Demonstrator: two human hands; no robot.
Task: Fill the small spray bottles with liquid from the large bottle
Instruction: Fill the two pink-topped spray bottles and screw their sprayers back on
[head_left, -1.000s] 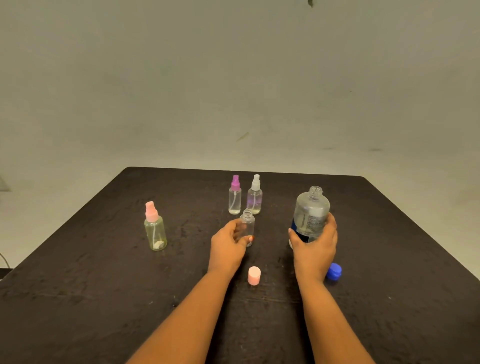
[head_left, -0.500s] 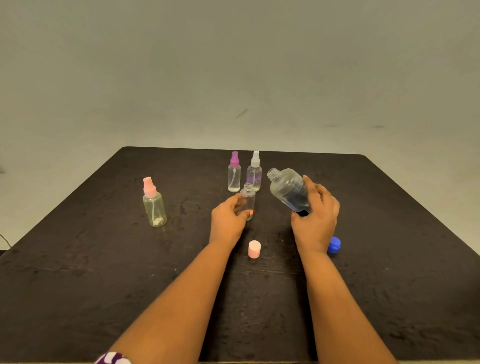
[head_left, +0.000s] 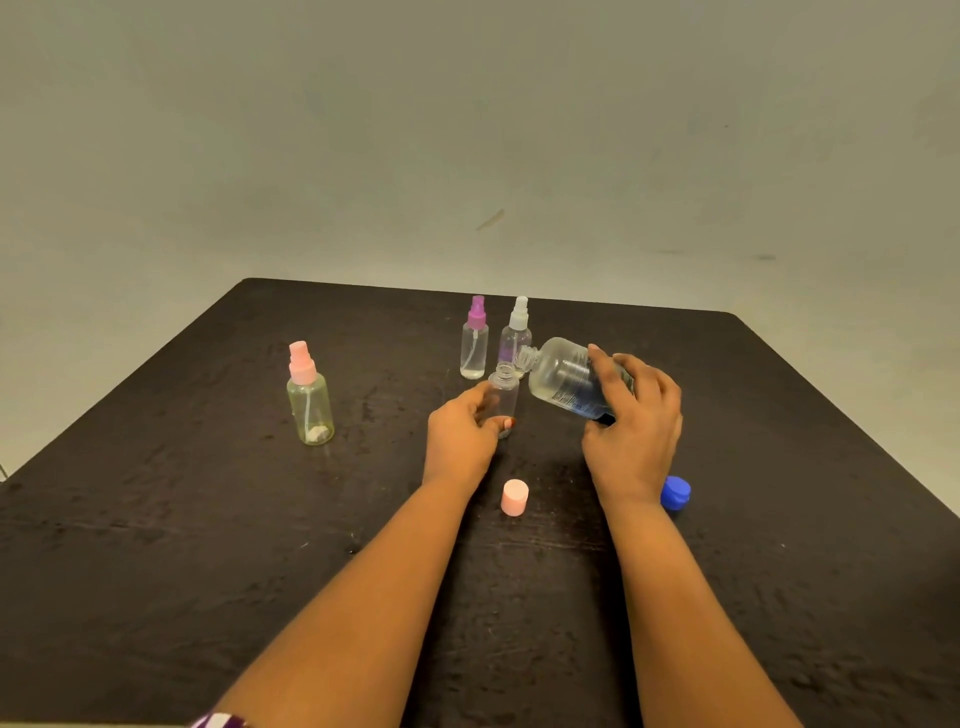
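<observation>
Head view: right hand (head_left: 636, 415) tilts large bottle (head_left: 563, 379) over open small bottle (head_left: 504, 392).

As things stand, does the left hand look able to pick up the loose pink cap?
Probably not yet: the left hand grips the open small bottle beside the tilted large bottle. The pink cap itself lies uncovered, close by.

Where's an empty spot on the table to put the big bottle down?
Bare table lies right of the right hand and blue cap, and also between the pink-topped bottle and the left hand. The middle is crowded: open small bottle, large bottle, purple-topped sprayer, white-topped sprayer, pink cap.
</observation>
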